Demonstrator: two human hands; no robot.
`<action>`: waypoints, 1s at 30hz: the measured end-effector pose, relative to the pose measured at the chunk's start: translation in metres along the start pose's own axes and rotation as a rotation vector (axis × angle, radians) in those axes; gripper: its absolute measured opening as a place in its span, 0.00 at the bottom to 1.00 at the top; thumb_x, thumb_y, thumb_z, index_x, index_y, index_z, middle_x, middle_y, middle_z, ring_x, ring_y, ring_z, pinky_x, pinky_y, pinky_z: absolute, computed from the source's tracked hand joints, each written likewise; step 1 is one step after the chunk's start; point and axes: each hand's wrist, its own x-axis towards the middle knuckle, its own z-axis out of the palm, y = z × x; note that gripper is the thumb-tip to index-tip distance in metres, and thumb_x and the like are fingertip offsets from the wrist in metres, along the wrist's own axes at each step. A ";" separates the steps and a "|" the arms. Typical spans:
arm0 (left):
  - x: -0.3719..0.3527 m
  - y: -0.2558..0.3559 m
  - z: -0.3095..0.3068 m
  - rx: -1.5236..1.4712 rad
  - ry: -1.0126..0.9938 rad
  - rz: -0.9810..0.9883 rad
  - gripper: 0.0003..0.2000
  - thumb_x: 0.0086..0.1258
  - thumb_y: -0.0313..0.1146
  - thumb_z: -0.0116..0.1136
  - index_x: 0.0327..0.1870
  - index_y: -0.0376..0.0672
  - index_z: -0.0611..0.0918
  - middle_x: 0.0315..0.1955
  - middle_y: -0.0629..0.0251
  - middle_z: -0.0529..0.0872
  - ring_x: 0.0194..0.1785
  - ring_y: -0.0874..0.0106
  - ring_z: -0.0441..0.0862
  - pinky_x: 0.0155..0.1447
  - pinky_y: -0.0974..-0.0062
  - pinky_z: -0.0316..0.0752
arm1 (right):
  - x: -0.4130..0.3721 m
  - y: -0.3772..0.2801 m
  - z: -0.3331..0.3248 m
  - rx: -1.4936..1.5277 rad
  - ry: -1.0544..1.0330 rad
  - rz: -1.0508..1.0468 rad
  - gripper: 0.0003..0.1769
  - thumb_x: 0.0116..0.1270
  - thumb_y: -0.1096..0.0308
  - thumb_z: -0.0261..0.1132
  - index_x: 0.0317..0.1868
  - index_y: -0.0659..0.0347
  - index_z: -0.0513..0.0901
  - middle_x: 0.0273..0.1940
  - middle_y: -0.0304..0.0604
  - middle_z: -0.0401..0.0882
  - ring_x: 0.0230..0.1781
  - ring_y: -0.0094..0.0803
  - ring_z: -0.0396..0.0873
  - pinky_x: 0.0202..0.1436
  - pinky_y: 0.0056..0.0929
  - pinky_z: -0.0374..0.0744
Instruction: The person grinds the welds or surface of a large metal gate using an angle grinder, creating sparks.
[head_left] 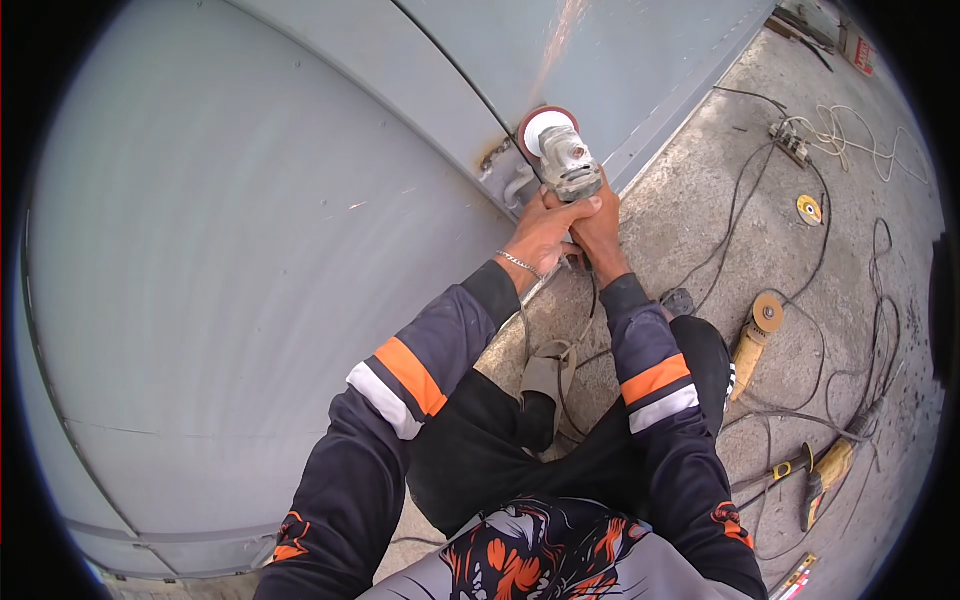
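An angle grinder [570,172] is held out in front of me, its red-rimmed disc [548,122] against the grey metal panel [640,90]. Orange sparks fly up from the disc. My left hand [545,232] wraps round the grinder's body from the left, a chain bracelet at its wrist. On the other side my right hand [600,228] also grips the body, its fingers partly hidden. Just left of the disc a burnt, rusty spot [493,157] shows beside the seam. A cable trails down below my hands.
To the right, a yellow grinder [755,335] lies on the concrete floor [660,250], with a second yellow power tool [835,465] lower down. Black cables cross the floor around a socket block [790,143]. A loose yellow disc [809,209] lies near them. A large grey panel [230,250] fills the left.
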 end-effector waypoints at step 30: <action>0.005 0.006 0.001 -0.004 0.014 0.009 0.40 0.68 0.32 0.79 0.76 0.40 0.65 0.74 0.49 0.71 0.79 0.45 0.68 0.66 0.22 0.74 | 0.004 -0.001 -0.001 0.024 0.012 0.027 0.35 0.57 0.55 0.84 0.59 0.65 0.80 0.41 0.57 0.92 0.43 0.50 0.94 0.44 0.42 0.88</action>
